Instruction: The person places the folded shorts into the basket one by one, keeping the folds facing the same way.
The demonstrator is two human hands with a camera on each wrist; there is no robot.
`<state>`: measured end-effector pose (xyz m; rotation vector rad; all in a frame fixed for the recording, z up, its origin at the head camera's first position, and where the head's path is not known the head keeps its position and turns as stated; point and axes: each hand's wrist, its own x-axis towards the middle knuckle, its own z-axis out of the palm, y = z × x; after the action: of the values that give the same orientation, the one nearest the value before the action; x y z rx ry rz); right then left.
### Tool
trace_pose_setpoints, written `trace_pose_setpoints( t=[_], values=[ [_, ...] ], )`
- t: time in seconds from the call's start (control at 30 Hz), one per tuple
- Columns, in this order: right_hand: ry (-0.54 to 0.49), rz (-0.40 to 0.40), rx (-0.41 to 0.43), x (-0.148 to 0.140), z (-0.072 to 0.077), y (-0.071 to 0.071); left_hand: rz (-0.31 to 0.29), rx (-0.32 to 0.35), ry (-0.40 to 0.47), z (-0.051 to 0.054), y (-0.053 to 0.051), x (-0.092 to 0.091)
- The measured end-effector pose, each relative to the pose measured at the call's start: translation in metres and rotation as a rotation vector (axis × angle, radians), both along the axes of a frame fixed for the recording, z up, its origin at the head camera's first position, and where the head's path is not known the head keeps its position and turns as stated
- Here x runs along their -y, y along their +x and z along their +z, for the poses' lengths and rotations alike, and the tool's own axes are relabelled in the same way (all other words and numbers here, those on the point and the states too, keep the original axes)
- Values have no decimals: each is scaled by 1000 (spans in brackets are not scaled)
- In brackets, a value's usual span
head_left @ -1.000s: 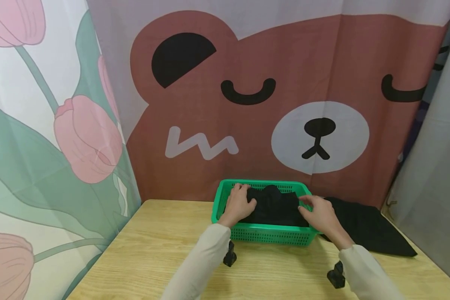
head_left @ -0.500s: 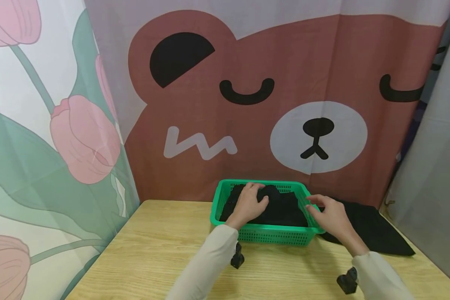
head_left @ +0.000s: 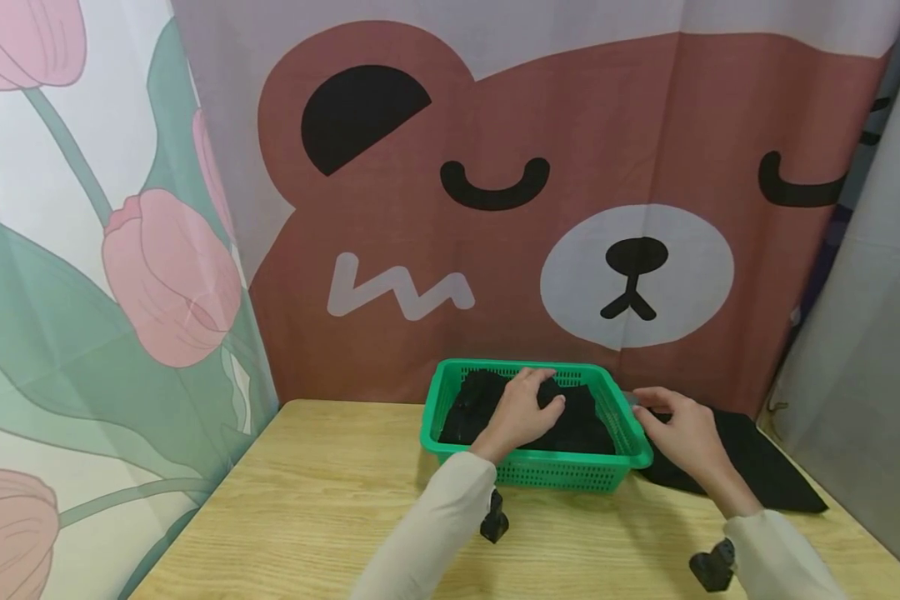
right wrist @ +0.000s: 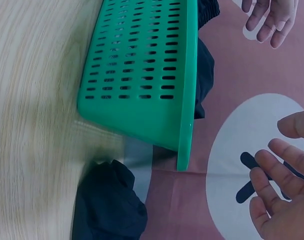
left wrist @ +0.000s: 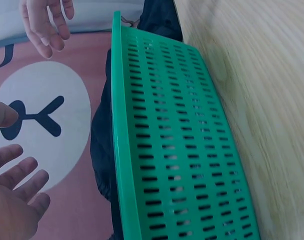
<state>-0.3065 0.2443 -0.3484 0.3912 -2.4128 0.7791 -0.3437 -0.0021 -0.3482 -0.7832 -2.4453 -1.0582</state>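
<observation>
A green plastic basket (head_left: pixel 555 471) with slotted walls stands on the table, and bunched black cloth (head_left: pixel 471 408) lies inside it. My left hand (head_left: pixel 522 414) hovers above the cloth, its fingers loosely bent and holding nothing; in the left wrist view that hand (left wrist: pixel 14 195) shows apart from the basket rim. Just past the basket's right end is my right hand (head_left: pixel 682 429), over a second black cloth (head_left: pixel 768 467) lying flat on the table. The right wrist view shows this hand (right wrist: pixel 284 185) with relaxed fingers and nothing in them, clear of the basket wall.
The light wooden table (head_left: pixel 307 492) extends in front and to the left of the basket. A curtain with a bear print (head_left: pixel 390 350) hangs right behind it. A tulip-print curtain (head_left: pixel 180 417) borders the left side, and a pale curtain (head_left: pixel 862 375) the right.
Both hands have shifted right. The left hand has gone from the basket's left part to above its middle; the right hand has left the basket's right edge and is over the second cloth.
</observation>
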Motion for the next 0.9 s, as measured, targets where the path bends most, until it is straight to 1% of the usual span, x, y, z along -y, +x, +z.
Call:
trace_pose_setpoints(
  t=[0.17,0.27,0.37,0.47,0.6,0.77,0.9],
  values=[
    [-10,-41,-26,-5,0,1,-21,49,42,1,5,-10],
    [-25,-61,-40,-8,-1,2,-35,53,61,0,6,-15],
    [-43,-77,-56,-12,-2,2,-49,42,64,-2,7,-21],
    [-55,-90,-61,-17,-3,3,-50,42,65,-4,7,-26],
    [-73,-111,-34,-25,-5,5,-49,61,75,-7,10,-32],
    [-83,-141,12,-34,-11,6,-69,68,93,-11,12,-40],
    [-63,-145,51,-39,-17,6,-76,68,101,-15,13,-46]
  ],
)
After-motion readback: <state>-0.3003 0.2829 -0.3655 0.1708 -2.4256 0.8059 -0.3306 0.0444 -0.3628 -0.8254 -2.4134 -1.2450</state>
